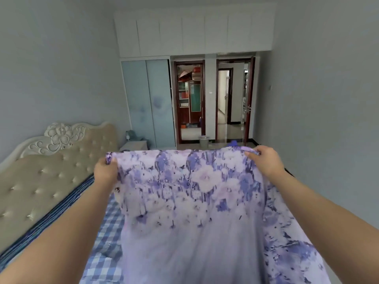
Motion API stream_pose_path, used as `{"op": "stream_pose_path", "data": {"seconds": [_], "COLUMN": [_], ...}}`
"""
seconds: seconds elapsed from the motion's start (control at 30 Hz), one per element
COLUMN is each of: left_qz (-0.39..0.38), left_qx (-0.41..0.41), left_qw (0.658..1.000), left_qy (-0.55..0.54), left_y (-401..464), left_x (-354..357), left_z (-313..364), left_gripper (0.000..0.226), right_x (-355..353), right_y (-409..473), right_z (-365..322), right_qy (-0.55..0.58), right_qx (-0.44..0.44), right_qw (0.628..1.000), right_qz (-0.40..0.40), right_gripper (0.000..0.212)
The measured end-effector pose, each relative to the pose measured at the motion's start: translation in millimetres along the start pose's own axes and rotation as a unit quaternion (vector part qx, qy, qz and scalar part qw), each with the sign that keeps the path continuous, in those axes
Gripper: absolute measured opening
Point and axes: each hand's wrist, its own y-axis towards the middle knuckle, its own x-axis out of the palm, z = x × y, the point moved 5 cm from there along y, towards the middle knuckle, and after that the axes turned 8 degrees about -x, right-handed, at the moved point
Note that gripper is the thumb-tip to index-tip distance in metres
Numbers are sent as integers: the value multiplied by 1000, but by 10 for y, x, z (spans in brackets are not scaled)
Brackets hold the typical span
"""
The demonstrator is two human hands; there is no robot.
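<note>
We hold the sheet (194, 201) up over the bed (106, 232), its top edge stretched between our arms; our left grip (105, 171) is clamped on the left corner, fingers curled round a bunch of cloth; our right grip (266, 160) is clamped on the right corner likewise; the rest hangs toward us and drapes off to the right. We judge it light, thin and limp; it will likely sag in the middle, billow if flicked and slide on itself; the corners or hem are where to take it, with a fold gathered in rather than a bare edge. The bed is covered in blue check; a tufted headboard (51, 160) stands at left; beyond are a nightstand (134, 145), a pale blue wardrobe (147, 103), a bin (204, 142) and two open doorways (233, 99).
</note>
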Motion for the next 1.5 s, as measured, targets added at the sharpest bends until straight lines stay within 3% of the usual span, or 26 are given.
{"op": "stream_pose_path", "data": {"seconds": [0.07, 0.17, 0.27, 0.37, 0.4, 0.43, 0.47, 0.5, 0.53, 0.6, 0.7, 0.83, 0.93, 1.07, 1.13, 1.2, 1.27, 1.3, 1.33, 1.43, 1.5], "left_qz": [-3, 9, 102, 168, 163, 140, 103, 63, 38, 35, 73, 104, 128, 86, 61, 34, 5, 1, 5, -44, -187], "left_qx": [-7, -39, 26, 126, 145, 144, 126, 87, 39, -37, -18, -2, 4, -77, -135, -176, -197, -179, -179, -12, 131], "left_qw": [1000, 999, 983, 956, 958, 967, 980, 992, 998, 999, 997, 991, 987, 990, 989, 983, 979, 981, 983, 999, 974], "left_qy": [18, -25, -147, -204, -189, -158, -113, -64, -19, 9, -17, -81, -93, -81, -16, 28, 46, 74, 30, -11, 1], "left_y": [-40, -102, -271, -469, -471, -407, -339, -256, -234, -233, -268, -321, -222, 92, 227, 248, 323, 296, 186, -560, -1077], "left_x": [83, 65, -71, -229, -251, -229, -164, -72, -62, -77, -175, -332, -439, -434, -410, -332, -178, -89, 17, 423, 773], "left_z": [-81, -88, 261, 752, 859, 884, 846, 739, 517, 141, 5, 220, 255, 141, 53, -38, -139, -129, -101, 466, 935], "left_gripper": [42, 35, 27, 17, 14, 13, 16, 22, 27, 34, 34, 17, 30, 43, 37, 31, 37, 42, 46, 45, 47], "right_x": [-64, -8, -239, -514, -522, -442, -252, -70, 60, 73, 56, 38, 48, 177, 285, 376, 489, 564, 659, 938, 1031], "right_y": [42, 35, 81, 65, 95, 167, 248, 276, 230, 163, 71, 78, 11, -206, -112, -1, 64, 63, 62, -37, -98], "right_z": [-111, -311, -604, -974, -1010, -992, -882, -677, -450, -287, -317, -631, -784, -945, -899, -793, -716, -721, -716, -919, -1177], "right_qy": [51, -76, -98, 44, 69, 44, -42, -117, -191, -229, -197, -54, 69, 266, 304, 233, 157, 146, 140, 151, 151], "right_qx": [14, -17, -76, -173, -183, -179, -148, -90, -39, -51, -93, -85, -28, 36, 106, 191, 218, 220, 220, 174, 89], "right_qw": [998, 990, 992, 959, 954, 969, 988, 982, 958, 951, 971, 975, 956, 856, 848, 891, 931, 941, 948, 957, 963], "right_qz": [-15, -114, 10, 222, 227, 162, 27, -122, -211, -200, -102, -199, -284, -441, -421, -340, -247, -210, -180, -176, -206], "right_gripper": [33, 42, 31, 15, 16, 17, 20, 25, 28, 32, 30, 40, 27, 48, 55, 68, 74, 64, 55, 47, 37]}}
